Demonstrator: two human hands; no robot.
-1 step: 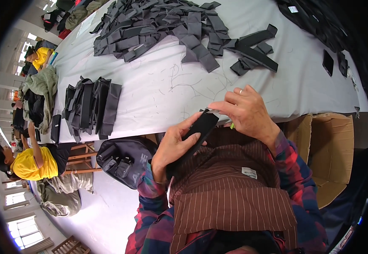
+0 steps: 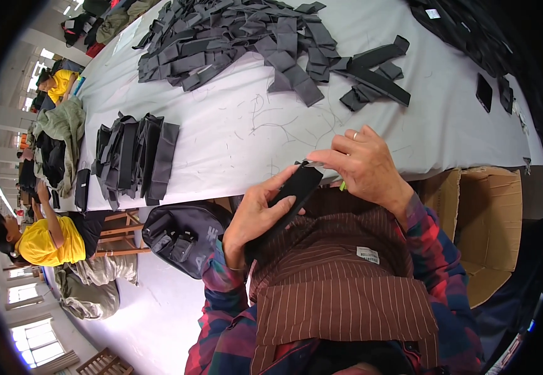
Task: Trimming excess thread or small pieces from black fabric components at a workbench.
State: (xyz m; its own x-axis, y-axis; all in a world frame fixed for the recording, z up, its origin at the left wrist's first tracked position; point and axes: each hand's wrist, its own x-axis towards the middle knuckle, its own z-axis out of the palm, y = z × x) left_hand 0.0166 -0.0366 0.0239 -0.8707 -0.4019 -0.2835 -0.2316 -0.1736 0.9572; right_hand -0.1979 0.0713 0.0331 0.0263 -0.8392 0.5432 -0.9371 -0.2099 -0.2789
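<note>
Black fabric strip (image 2: 290, 201), flat and oblong, sits slanted between both hands at the table edge (image 2: 446, 164). Left hand (image 2: 256, 219) wraps its lower length, fingers curled. Right hand (image 2: 362, 164) pinches its top end. Beyond the hands, bare grey tabletop, then a heap of dark strips (image 2: 253, 44).

Landmark: table (image 2: 234, 134). On it, far side: loose heap of fabric strips (image 2: 240, 37). On it, near-left edge: stacked fabric pieces (image 2: 135, 159). Below its near edge, left: bag (image 2: 184, 236); right: cardboard box (image 2: 493, 219). At its near edge, centre: left hand (image 2: 256, 215) and right hand (image 2: 362, 165) on a folded strip (image 2: 290, 197).
</note>
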